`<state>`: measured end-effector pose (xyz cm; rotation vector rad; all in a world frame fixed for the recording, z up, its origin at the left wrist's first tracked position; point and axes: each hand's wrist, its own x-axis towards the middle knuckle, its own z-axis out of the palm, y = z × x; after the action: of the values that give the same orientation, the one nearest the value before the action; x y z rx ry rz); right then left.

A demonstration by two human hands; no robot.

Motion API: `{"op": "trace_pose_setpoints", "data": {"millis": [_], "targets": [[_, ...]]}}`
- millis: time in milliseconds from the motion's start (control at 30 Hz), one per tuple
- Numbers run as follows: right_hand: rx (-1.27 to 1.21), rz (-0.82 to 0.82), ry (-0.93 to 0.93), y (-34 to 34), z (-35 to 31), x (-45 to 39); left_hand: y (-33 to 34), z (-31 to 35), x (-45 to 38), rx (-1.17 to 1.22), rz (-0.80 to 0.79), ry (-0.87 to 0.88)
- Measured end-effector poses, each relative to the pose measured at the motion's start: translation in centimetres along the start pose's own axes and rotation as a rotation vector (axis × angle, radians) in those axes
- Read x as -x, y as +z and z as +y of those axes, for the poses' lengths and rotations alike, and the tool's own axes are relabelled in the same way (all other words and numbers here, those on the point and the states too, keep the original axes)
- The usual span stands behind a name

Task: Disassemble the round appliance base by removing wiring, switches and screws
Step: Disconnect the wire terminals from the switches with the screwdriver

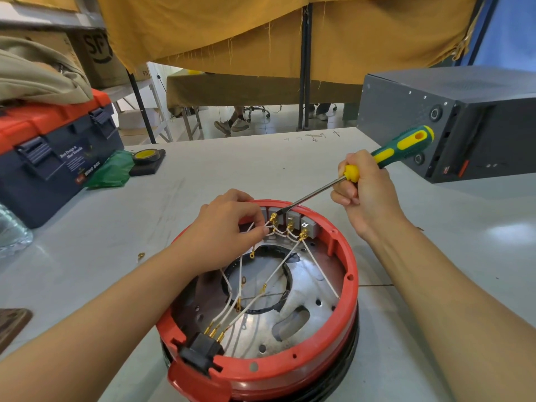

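Clutter is being kept to the far edges of the table [203, 169]: a toolbox [55, 158] with an orange lid is sitting at the far left edge, with a folded beige cloth [37, 74] lying on it, and a green bag [111, 169] and a roll of yellow tape [145, 155] on a black block are lying just beside it. One dark grey metal case [452, 120] is standing at the far right edge. A single small brass ring terminal [141, 254] is lying loose on the table near the left forearm.

The round red base [342, 323] is sitting at the near edge, open side up. Four grey switches [293, 219] are lined up along its far inner wall, and several white wires [278, 268] with brass ends are running across the metal plate inside to a black socket [200, 352] at the near rim. The view of the leftmost switch is being partly blocked by the left hand [232, 221], by which a white wire is being pinched between thumb and fingertips. One screwdriver [385, 156] with a green and yellow handle is being gripped in the right hand [365, 192], fingers curled round it, and its tip is being held at the terminals of the second switch.
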<state>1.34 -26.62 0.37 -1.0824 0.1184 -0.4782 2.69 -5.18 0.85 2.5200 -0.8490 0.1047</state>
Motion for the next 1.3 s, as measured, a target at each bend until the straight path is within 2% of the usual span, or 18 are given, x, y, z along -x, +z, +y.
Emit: {"op": "trace_pose_setpoints", "data": {"millis": [100,167,567,700,900,1033,1133,1300], "targets": [[0.057,-0.067,0.043,0.8,1.1,0.4,0.0,0.1,0.0,0.006,-0.004,0.005],[0.101,-0.088,-0.004,1.5,1.2,0.6,-0.1,0.2,0.0,0.018,-0.01,0.01],[-0.064,0.033,-0.08,0.3,-0.6,1.0,-0.2,0.1,0.0,0.06,0.026,-0.004],[-0.008,0.069,-0.116,0.7,0.0,1.6,-0.7,0.2,0.0,0.141,0.029,-0.016],[0.302,-0.132,-0.202,1.1,0.5,2.5,-1.5,-0.2,-0.1,0.465,0.206,-0.116],[0.424,-0.303,-0.179,1.3,0.6,3.2,-3.5,-1.3,0.6,0.717,0.161,-0.193],[0.432,-0.356,-0.152,1.3,0.6,3.3,-4.7,-2.7,1.4,0.687,0.18,-0.258],[0.466,-0.353,-0.166,1.1,0.8,3.0,-6.2,-6.3,3.5,0.584,0.189,-0.448]]}}
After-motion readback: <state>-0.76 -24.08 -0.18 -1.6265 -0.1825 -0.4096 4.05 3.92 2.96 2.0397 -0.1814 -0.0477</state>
